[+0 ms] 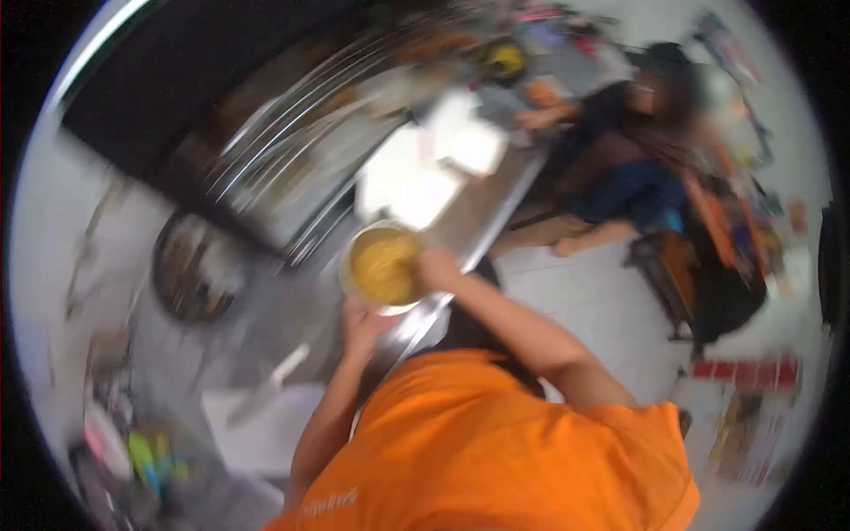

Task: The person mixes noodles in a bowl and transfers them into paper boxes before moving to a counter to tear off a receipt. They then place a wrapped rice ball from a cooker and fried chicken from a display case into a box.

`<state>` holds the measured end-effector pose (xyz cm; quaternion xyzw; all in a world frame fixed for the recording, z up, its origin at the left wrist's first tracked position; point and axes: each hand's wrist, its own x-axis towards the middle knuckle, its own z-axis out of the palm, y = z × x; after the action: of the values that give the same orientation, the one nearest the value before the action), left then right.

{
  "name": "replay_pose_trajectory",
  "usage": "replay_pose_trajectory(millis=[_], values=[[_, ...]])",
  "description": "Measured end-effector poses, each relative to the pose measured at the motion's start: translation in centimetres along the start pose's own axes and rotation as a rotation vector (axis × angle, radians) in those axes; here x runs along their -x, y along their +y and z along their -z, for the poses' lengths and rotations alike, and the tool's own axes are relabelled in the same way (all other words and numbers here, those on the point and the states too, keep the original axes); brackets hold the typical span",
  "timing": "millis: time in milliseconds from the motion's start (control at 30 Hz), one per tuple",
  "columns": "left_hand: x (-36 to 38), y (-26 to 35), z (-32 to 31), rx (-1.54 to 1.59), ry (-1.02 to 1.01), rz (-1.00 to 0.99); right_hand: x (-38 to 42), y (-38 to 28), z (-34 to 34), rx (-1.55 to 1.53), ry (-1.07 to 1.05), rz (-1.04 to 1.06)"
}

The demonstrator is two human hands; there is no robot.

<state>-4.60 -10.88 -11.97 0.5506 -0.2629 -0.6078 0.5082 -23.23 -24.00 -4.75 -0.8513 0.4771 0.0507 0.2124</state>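
Note:
A round white bowl (348,281) with a thick yellow mixture (386,264) in it is at the counter's edge, in front of my orange shirt. My left hand (363,320) is closed on the near left side of the bowl. My right hand (439,270) is at the bowl's right rim, its fingers curled over the mixture. Motion blur hides what those fingers hold, if anything.
A knife (289,365) lies on a white board (266,438) to the left. Beyond it is a round dark pan (162,274) with blurred contents. Bright white sheets (407,177) lie past the bowl, beside a glass-fronted case (301,133). Another person (611,133) sits at the right.

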Motion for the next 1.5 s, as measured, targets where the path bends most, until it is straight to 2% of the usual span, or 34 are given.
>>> replay_pose_trajectory(millis=[33,67,100,133,167,200,267,300,400,533,633,667,733,833,933,967,1033,1133,1167,1233,1300,1367,1400,1433,1500], values=[[0.2,0.4,-0.1,0.031,-0.034,0.009,-0.4,1.4,-2.5,-0.101,0.164,0.045],[-0.1,0.6,-0.2,0.076,-0.072,0.018,-0.6,1.1,-4.3,-0.013,0.190,0.037],[-0.2,0.9,-0.1,0.119,-0.092,0.033,-0.1,-0.5,-2.5,-0.095,-0.009,0.035],[-0.2,1.2,-0.3,0.150,-0.092,0.050,0.9,-2.3,-0.2,0.038,0.084,0.163],[-0.1,1.3,0.2,0.175,-0.086,0.059,1.5,-3.1,1.8,-0.029,0.079,0.203],[1.0,3.0,-0.3,0.135,0.030,0.094,1.6,-2.2,2.9,0.010,0.146,0.220],[-0.2,2.2,1.6,0.198,0.008,0.118,1.1,-1.2,4.9,0.080,0.257,0.307],[-0.8,2.2,2.7,0.226,0.007,0.134,0.6,1.2,3.8,0.187,0.259,0.453],[-1.2,3.7,3.9,0.308,0.051,0.115,1.8,6.0,3.4,0.145,0.406,0.668],[-1.7,3.5,4.6,0.231,0.068,0.110,3.1,6.8,8.7,0.254,0.332,0.582],[-0.7,4.4,3.0,0.189,0.052,0.107,0.9,5.0,6.5,0.273,0.426,0.581],[-0.4,4.8,2.3,0.140,0.042,0.104,-0.2,3.8,4.9,0.329,0.357,0.490],[-0.5,4.6,2.3,0.077,0.012,0.103,-2.5,2.1,1.6,0.296,0.367,0.295],[-1.1,2.7,3.5,0.079,-0.027,0.117,-3.3,2.0,1.0,0.250,0.144,0.049],[-0.6,3.4,2.4,0.093,0.040,0.103,-0.1,0.3,3.9,0.195,-0.109,0.012],[-0.4,3.0,2.1,0.177,0.014,0.039,-0.2,0.1,3.2,0.118,-0.164,0.069],[0.2,4.0,0.0,0.136,0.032,0.121,-0.6,0.5,0.9,-0.038,-0.270,0.178],[0.2,2.4,0.3,0.132,-0.018,0.160,-1.6,0.4,-1.4,-0.305,-0.131,0.209],[-0.2,1.5,0.5,0.142,-0.047,0.157,-1.7,0.2,-1.4,-0.543,-0.058,0.009],[-1.0,-0.1,1.1,0.146,-0.025,0.115,-0.8,-1.0,3.0,-0.669,-0.042,-0.250],[0.1,0.7,1.8,0.133,0.000,0.095,-2.3,1.3,-0.6,-0.420,0.172,-0.179],[-0.4,0.6,1.5,0.146,0.007,0.098,-0.7,-0.8,2.0,-0.072,0.143,-0.130],[-1.0,-0.6,2.3,0.174,0.016,0.096,0.0,-2.6,2.5,0.023,0.045,-0.115],[-0.8,0.2,2.4,0.177,-0.007,0.114,0.2,-2.6,-0.2,0.073,0.095,0.019],[-0.7,1.1,2.3,0.161,-0.040,0.128,0.9,-3.5,0.1,0.077,-0.131,0.205]])
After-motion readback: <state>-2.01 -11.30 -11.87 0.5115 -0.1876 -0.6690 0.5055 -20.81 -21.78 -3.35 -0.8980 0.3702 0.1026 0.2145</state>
